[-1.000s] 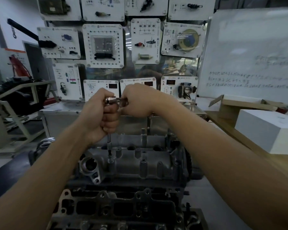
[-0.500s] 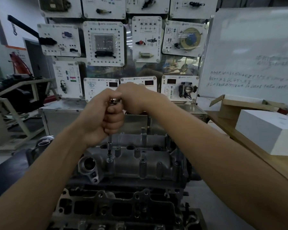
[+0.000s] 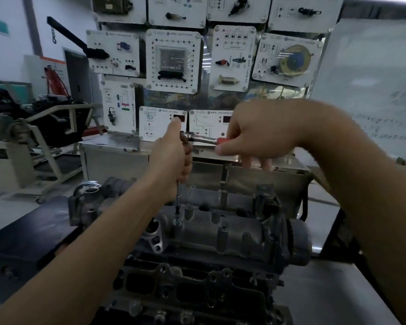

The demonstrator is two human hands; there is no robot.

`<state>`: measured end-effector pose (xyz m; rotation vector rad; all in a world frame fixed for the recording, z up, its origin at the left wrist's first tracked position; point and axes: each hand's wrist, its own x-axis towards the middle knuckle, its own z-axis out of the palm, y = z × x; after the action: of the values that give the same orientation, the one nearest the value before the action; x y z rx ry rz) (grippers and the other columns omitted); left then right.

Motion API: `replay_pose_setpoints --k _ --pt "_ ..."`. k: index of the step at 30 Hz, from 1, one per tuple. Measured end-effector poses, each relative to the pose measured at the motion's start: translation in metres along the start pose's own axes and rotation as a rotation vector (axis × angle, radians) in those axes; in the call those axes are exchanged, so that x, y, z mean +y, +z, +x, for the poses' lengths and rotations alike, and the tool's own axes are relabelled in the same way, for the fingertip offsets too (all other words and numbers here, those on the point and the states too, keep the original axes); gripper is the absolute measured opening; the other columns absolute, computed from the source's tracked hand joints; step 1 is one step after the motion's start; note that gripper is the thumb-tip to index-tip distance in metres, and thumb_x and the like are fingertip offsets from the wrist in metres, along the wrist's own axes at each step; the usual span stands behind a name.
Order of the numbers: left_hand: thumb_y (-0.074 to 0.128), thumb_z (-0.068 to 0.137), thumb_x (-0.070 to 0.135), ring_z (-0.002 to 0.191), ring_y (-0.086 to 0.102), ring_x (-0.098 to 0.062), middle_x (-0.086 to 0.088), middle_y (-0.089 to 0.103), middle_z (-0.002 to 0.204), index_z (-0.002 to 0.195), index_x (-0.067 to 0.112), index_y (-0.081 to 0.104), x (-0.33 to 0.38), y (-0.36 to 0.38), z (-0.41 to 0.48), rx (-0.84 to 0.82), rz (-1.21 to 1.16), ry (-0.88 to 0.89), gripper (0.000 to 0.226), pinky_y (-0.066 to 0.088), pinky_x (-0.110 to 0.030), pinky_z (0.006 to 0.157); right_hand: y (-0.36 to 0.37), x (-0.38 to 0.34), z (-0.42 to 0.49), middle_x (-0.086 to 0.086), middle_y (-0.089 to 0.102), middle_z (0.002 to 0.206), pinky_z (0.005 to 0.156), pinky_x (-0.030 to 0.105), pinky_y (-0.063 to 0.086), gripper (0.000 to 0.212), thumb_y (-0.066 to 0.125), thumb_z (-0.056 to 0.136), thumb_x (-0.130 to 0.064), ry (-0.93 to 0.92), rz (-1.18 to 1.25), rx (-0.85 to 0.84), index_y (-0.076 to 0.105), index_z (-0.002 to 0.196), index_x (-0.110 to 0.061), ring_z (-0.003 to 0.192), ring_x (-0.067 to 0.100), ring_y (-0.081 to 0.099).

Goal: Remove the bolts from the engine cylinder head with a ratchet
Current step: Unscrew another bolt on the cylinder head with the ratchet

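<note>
The ratchet (image 3: 203,138) is stiff steel and, by my judgement, fairly heavy for its size. Its bare shank probably slips in the palm, so the red grip at the 3 o'clock end is the place to pull, where leverage is greatest. The right hand (image 3: 256,134) holds that red grip with thumb and curled fingers. The left hand (image 3: 174,153) is wrapped round the top of the extension bar (image 3: 178,195) just under the ratchet's head, steadying it upright. The long thin bar would likely tip off the bolt (image 3: 177,221) if left unsupported. The tool sits above the 9 o'clock end of the cylinder head (image 3: 220,231), with the bar dropping straight down to 6 o'clock onto 1 bolt in a raised boss. The cylinder head is a dull grey casting, rigid and surely too heavy to shift, with several upright bosses along its top. It rests on the darker engine block (image 3: 197,285). The ratchet's head is bright chrome and its handle lies roughly level.
</note>
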<state>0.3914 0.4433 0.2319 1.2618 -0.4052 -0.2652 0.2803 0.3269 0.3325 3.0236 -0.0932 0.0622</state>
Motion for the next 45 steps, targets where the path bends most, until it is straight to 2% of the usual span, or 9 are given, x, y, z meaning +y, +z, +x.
replay_pose_setpoints --k 5,9,13,17,23,29,33,41,45 --pt "0.040 0.102 0.050 0.040 0.028 -0.010 0.008 0.036 0.047 0.057 0.024 0.044 -0.003 -0.002 -0.006 -0.029 0.021 0.059 0.052 0.023 -0.022 0.038 -0.009 0.003 -0.007 -0.005 0.076 0.070 0.063 0.026 0.051 0.044 0.048 0.101 -0.047 -0.048 0.103 -0.142 0.071 0.088 -0.012 0.058 0.008 0.071" --pt "0.039 0.097 0.043 0.043 0.019 -0.012 0.008 0.025 0.046 0.054 0.023 0.037 0.002 -0.009 -0.005 -0.345 0.037 -0.001 0.047 0.020 -0.024 0.039 0.023 0.011 0.046 -0.002 0.070 0.096 0.074 0.030 0.045 0.021 0.056 0.101 -0.020 -0.031 -0.057 0.175 0.071 0.116 -0.020 0.081 0.011 0.062" --pt "0.042 0.090 0.042 0.041 0.010 -0.011 0.007 0.019 0.043 0.050 0.022 0.033 0.008 -0.010 0.002 -0.508 0.001 -0.091 0.046 0.010 -0.022 0.041 0.055 -0.009 0.082 0.002 0.071 0.107 0.092 0.031 0.047 0.025 0.056 0.092 -0.003 -0.216 0.129 0.382 0.068 0.106 -0.020 0.101 0.020 0.064" --pt "0.033 0.096 0.040 0.040 0.010 -0.012 0.006 0.017 0.044 0.050 0.024 0.026 0.008 -0.018 0.006 -0.370 -0.014 -0.054 0.049 0.012 -0.021 0.040 0.055 -0.004 0.073 0.001 0.070 0.100 0.086 0.039 0.049 0.012 0.057 0.100 -0.022 -0.197 0.223 0.375 0.068 0.104 -0.019 0.095 0.021 0.063" --pt "0.041 0.098 0.037 0.039 0.021 -0.012 0.007 0.031 0.046 0.049 0.027 0.038 0.002 -0.001 0.006 -0.088 0.069 0.028 0.051 0.019 -0.023 0.038 0.018 -0.013 0.000 -0.002 0.049 0.051 0.051 0.032 0.040 0.047 0.060 0.096 -0.046 -0.099 -0.028 0.396 0.052 0.059 -0.018 0.046 0.015 0.047" --pt "0.042 0.096 0.039 0.044 0.018 -0.013 0.007 0.025 0.046 0.052 0.024 0.035 0.003 -0.010 -0.001 -0.306 0.044 0.012 0.047 0.018 -0.026 0.041 0.016 -0.009 0.038 0.002 0.068 0.085 0.078 0.037 0.052 0.014 0.061 0.099 -0.019 -0.047 -0.043 0.250 0.072 0.092 -0.015 0.077 0.017 0.061" --pt "0.046 0.085 0.040 0.042 0.011 -0.011 0.007 0.019 0.042 0.047 0.023 0.033 0.011 -0.014 0.005 -0.503 0.014 -0.108 0.044 0.009 -0.025 0.044 0.047 -0.015 0.065 0.006 0.071 0.096 0.095 0.041 0.048 0.024 0.051 0.098 -0.003 -0.178 0.154 0.344 0.060 0.089 -0.024 0.088 0.019 0.061" --pt "0.043 0.097 0.034 0.041 0.018 -0.013 0.007 0.027 0.045 0.041 0.026 0.037 0.000 -0.009 0.011 -0.069 0.016 0.040 0.057 0.018 -0.022 0.037 0.029 -0.008 0.008 -0.016 0.062 0.080 0.068 0.032 0.053 0.018 0.063 0.095 -0.036 -0.269 0.046 0.539 0.077 0.102 -0.028 0.069 0.003 0.057" --pt "0.047 0.096 0.041 0.044 0.021 -0.013 0.007 0.028 0.049 0.050 0.027 0.036 0.001 -0.014 0.002 -0.102 -0.037 0.019 0.049 0.019 -0.025 0.041 0.029 0.000 0.027 -0.007 0.071 0.104 0.077 0.030 0.053 0.022 0.062 0.099 -0.026 -0.173 0.119 0.510 0.075 0.116 -0.026 0.079 0.006 0.059"
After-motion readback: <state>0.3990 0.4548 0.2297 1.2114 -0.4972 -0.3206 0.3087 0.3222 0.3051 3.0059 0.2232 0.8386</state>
